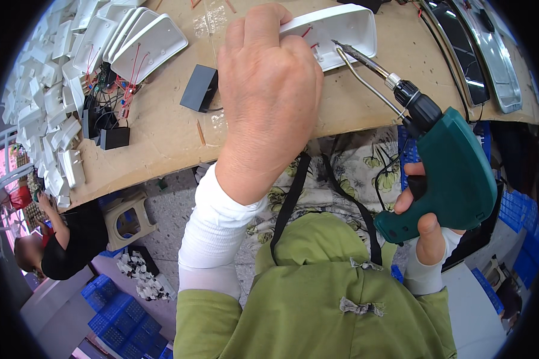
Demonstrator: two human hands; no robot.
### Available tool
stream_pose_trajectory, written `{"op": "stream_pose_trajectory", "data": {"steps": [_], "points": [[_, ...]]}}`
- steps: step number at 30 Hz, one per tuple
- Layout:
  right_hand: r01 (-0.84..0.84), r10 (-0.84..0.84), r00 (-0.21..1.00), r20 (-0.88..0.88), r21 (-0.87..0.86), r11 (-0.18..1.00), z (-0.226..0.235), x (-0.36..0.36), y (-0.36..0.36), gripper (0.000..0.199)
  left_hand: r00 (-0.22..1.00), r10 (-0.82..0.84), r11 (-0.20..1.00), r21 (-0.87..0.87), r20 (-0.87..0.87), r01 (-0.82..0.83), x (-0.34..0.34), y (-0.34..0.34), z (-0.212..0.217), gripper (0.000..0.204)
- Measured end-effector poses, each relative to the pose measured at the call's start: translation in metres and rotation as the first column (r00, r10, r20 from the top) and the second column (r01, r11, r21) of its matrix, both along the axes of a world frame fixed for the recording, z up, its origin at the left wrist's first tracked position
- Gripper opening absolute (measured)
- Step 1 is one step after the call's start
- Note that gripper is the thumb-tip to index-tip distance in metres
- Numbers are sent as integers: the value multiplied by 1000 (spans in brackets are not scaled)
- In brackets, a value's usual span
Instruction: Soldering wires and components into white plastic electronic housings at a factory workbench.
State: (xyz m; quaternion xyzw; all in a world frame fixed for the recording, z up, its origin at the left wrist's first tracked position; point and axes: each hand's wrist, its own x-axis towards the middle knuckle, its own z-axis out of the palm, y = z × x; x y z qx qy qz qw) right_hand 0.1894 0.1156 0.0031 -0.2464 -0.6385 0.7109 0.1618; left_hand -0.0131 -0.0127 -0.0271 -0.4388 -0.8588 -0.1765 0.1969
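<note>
My left hand (269,102) is closed on the near end of a white plastic housing (356,27), which it holds tilted over the table. Thin red wires (307,31) show inside the housing. My right hand (422,215) grips a green soldering gun (461,173) by its handle, one finger at the dark trigger. The gun's dark tip and the curved metal tube beside it reach into the housing, close to the wires; whether the tip touches cannot be told. A black box (199,88) with a cable lies just left of my left wrist.
White housings (147,51) are piled at the left of the cardboard-covered table (161,128), with black boxes and wires (111,128) beside them. Dark, shiny panels (461,54) and a metal tray (491,60) lie at right. Another person (72,239) sits at far left, near blue crates (126,317).
</note>
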Motion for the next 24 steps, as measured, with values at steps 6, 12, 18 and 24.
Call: {"op": "stream_pose_trajectory", "data": {"steps": [6, 12, 18, 24], "points": [[1, -1, 1000, 0, 84, 996, -1, -2, 1, 73, 1000, -4, 1000, -11, 13, 4, -1, 1, -2, 46], [-9, 8, 1000, -16, -10, 1000, 2, -3, 0, 72, 1000, 16, 1000, -21, 4, -15, -3, -1, 3, 49], [32, -30, 997, -77, 29, 999, 2, 11, 4, 74, 999, -28, 987, 157, 31, 23, 13, -2, 23, 50], [27, -3, 984, -179, 132, 991, 4, 13, 7, 69, 992, -1, 994, 109, 123, -13, 13, -6, 25, 59]]}}
